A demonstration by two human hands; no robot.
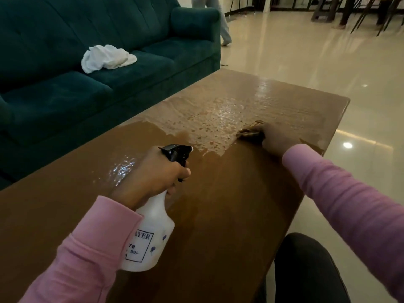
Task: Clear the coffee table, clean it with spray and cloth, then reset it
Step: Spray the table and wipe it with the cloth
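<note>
A: Left hand (153,173): where does it sit, and what do the fingers do?

B: Raised above the near half of the wooden coffee table (229,215); fingers wrapped around the neck of a white spray bottle (150,235), one finger curled by the trigger of the black spray head (178,153); the nozzle points toward the far end of the table; the bottle's printed label is partly hidden by the pink sleeve (91,248).

A: And the right hand (277,138)?

B: Reaching further along the table's right side; pressed down on a small brown cloth (251,131), which lies flat against the tabletop; the fingers appear closed over the cloth, though the dim light and the cloth's table-like colour make the exact grip hard to read.

A: State of the tabletop?

B: A broad wet patch (209,121) with beaded droplets spreads across the middle and far portion, its near edge just beside the cloth; a second, smaller wet sheen (122,169) lies to the left of the left hand; the near portion looks dry.

A: Surroundings?

B: A dark green sofa (87,62) runs along the table's left side; a crumpled white cloth (107,57) rests on its seat cushion, well apart from the table; glossy pale floor tiles (328,62) lie to the right; another person's legs (223,22) show beyond the sofa's arm.
</note>
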